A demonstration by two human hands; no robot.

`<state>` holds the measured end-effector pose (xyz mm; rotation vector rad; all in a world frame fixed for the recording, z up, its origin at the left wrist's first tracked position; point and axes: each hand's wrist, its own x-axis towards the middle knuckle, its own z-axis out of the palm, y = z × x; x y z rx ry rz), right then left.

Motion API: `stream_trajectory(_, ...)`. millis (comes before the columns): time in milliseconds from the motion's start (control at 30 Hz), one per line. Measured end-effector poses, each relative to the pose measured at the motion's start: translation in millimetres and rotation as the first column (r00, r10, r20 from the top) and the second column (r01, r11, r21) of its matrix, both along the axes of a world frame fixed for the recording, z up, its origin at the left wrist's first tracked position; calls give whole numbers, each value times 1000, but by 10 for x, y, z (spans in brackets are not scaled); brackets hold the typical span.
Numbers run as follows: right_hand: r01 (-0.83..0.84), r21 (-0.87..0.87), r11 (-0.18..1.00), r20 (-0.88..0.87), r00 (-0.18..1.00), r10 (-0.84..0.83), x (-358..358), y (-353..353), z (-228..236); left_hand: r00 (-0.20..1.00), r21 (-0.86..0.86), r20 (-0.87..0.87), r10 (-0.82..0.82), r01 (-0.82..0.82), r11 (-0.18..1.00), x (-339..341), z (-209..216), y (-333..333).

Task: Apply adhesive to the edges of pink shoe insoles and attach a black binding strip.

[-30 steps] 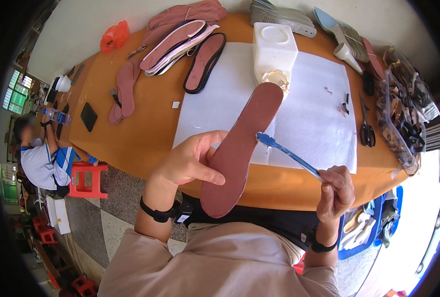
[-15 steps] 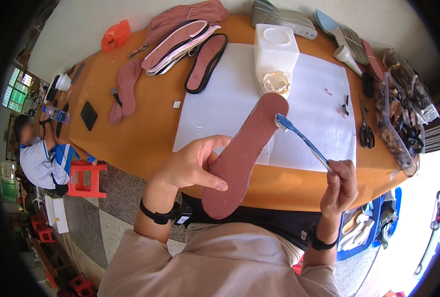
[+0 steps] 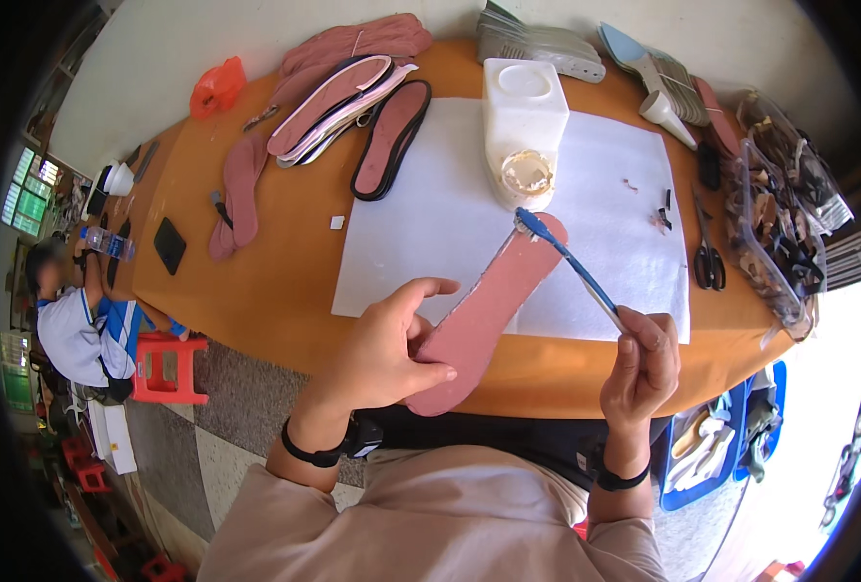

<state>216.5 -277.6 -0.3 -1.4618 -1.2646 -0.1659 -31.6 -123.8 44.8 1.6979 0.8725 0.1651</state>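
Observation:
My left hand (image 3: pixel 382 344) grips a reddish-brown shoe insole (image 3: pixel 494 315) near its heel end, thumb on top and fingers at the edge and beneath. The insole is tilted, its toe end pointing away over a white sheet (image 3: pixel 624 252). My right hand (image 3: pixel 644 364) pinches the handle of a blue toothbrush (image 3: pixel 574 267). Its bristle head touches the left edge of the insole's toe end. A pale line runs along that edge. Just beyond stands a white plastic container (image 3: pixel 523 121) with a crusted round opening at its near end.
Black-edged insoles (image 3: pixel 392 141) and pink insole stacks (image 3: pixel 358 44) lie at the back left. Scissors (image 3: pixel 708 252) and a clear bin of straps (image 3: pixel 765 233) are on the right. A phone (image 3: pixel 170 245) lies left. Another person (image 3: pixel 72 315) sits by a red stool (image 3: pixel 171 369).
The toothbrush head has moved left across the toe end to its left edge, my right hand following. My head view has shifted slightly. The left hand keeps its grip on the insole.

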Motion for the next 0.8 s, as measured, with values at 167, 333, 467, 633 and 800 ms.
stream_trajectory(167, 165, -14, 986, 20, 986, -164, 91, -20, -1, 999, 4, 33, 37, -37, 999, 13, -62, -3)
stream_trajectory(333, 112, 43, 993, -17, 994, -111, 68, -93, -2, 996, -13, 76, 43, -42, 999, 46, -129, 16)
stream_trajectory(467, 96, 9, 995, 7, 995, -96, 61, -79, -41, 995, -25, 93, 30, -28, 999, 53, -158, 19)
stream_trajectory(633, 174, 30, 984, -46, 984, -173, 121, -107, -84, 991, -77, 101, 83, -75, 994, 23, -200, 66)
stream_trajectory(800, 66, 61, 996, 54, 996, -69, 73, -104, -92, 972, -199, 204, 116, -74, 977, 12, -201, 82)
